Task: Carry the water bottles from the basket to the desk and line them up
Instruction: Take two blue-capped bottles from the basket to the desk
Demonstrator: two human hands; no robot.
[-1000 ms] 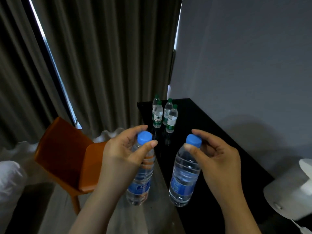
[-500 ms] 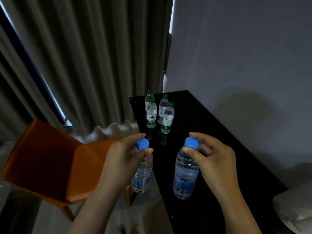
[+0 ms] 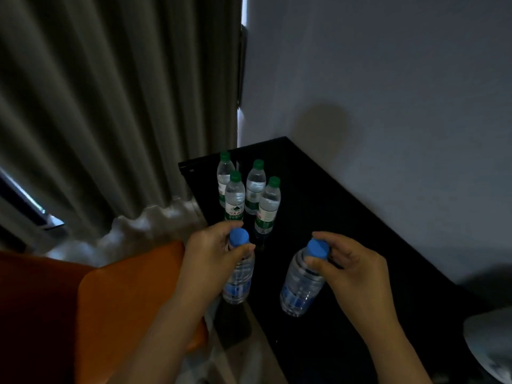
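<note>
Bare forearms extended, the left hand (image 3: 210, 253) pinches one blue-capped bottle (image 3: 238, 278) by its neck at the left edge of the desk (image 3: 332, 217), the right hand (image 3: 352, 270) pinching a second bottle (image 3: 300, 286) over its top.

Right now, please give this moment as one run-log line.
left hand: grips left blue-cap bottle | right hand: grips right blue-cap bottle | desk: four green-cap bottles upright | set down: cannot tell

Both bare: left hand (image 3: 213, 246) and right hand (image 3: 353, 263), each continuing into a slender bare forearm, uncovered down to the lower frame edge
</note>
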